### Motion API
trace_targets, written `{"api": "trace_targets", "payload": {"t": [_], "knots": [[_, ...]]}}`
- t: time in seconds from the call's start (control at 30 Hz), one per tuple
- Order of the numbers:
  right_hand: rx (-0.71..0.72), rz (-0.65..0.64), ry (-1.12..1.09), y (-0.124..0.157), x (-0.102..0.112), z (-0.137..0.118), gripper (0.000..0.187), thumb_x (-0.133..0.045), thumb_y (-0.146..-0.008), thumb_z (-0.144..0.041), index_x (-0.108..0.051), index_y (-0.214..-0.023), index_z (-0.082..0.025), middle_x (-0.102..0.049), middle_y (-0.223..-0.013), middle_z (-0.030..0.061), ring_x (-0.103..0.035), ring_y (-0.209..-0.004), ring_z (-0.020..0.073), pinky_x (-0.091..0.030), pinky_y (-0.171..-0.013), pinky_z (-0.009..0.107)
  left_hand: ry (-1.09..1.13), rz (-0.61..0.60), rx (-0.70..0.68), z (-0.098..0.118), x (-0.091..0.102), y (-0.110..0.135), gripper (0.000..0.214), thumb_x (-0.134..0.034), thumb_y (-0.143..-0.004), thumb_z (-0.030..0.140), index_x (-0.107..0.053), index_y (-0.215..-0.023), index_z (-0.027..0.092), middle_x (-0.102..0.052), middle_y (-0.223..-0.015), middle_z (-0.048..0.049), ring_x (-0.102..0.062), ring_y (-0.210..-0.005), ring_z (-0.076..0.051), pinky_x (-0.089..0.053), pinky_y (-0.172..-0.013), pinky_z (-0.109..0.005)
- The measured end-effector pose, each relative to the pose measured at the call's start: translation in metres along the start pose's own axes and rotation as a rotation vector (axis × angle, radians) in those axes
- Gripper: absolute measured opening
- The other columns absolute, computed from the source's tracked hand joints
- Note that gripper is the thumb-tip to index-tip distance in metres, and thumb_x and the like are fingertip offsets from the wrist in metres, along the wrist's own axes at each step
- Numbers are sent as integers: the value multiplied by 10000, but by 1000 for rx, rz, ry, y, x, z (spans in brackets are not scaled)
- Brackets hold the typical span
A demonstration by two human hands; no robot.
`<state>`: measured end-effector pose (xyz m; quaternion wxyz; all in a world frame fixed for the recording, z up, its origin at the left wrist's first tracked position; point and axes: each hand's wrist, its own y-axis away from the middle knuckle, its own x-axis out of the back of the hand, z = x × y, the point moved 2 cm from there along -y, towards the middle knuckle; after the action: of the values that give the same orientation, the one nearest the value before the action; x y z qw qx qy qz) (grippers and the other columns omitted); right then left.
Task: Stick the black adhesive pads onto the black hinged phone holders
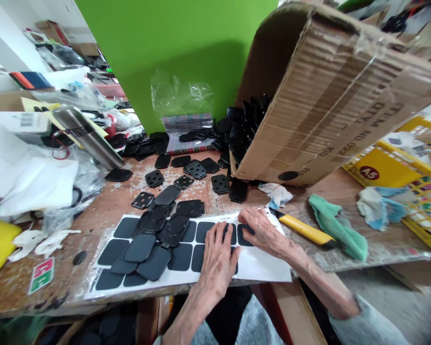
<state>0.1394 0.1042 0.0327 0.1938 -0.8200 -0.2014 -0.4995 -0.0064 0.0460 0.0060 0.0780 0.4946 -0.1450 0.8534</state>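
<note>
The left hand [217,256] lay flat and spread on the white sheet [266,268] of black pads, holding nothing. At its nine o'clock, black plastic plates [154,239] sat piled over the pads. At its one o'clock the right hand [264,235] bent its fingertips onto one pad [244,235]; whether it pinched it, I cannot tell. Judging by the sheet's bare right end, few pads were gone and most were left.

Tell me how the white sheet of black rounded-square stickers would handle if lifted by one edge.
Probably floppy: the white sheet of black rounded-square stickers lies thin and flat on the wooden table. Likely light in itself, though the black plastic plates resting on it would probably slide off as it bends.
</note>
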Motion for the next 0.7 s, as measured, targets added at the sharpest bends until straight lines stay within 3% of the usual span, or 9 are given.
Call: {"api": "trace_targets", "payload": {"t": [0.27,0.43,0.57,0.7], "knots": [[-27,91,41,25,7,-13,131,-386,-877,-125,-491,-861,-201,-509,-901,32,-435,-871,187,-323,-804,360,66,-11,-9,-2,1,1,444,-456,-846,240,-401,-1273,131,-370,-1315,-143,-303,-1222,-279,-340,-998,-485],[-115,262,-257,61,36,4,76,-388,-902,-197,-456,-912,-228,-506,-933,17,-471,-901,162,-346,-838,334,53,-53,-5,2,13,1,440,-479,-825,214,-434,-1254,125,-409,-1280,-149,-332,-1198,-281,-356,-978,-478],[-236,470,-432,88,41,25,68,-424,-884,-289,-455,-900,-230,-496,-866,16,-502,-829,159,-403,-747,292,-16,-73,58,11,26,-38,350,-452,-837,299,-535,-1139,141,-528,-1109,-130,-469,-1043,-265,-389,-918,-446],[-355,483,-641,104,21,24,178,-434,-869,-332,-447,-1018,-235,-518,-831,14,-527,-706,142,-442,-650,274,-87,21,181,18,23,-101,471,-439,-824,427,-509,-1158,102,-533,-1110,-191,-460,-1067,-346,-337,-906,-521]]}}
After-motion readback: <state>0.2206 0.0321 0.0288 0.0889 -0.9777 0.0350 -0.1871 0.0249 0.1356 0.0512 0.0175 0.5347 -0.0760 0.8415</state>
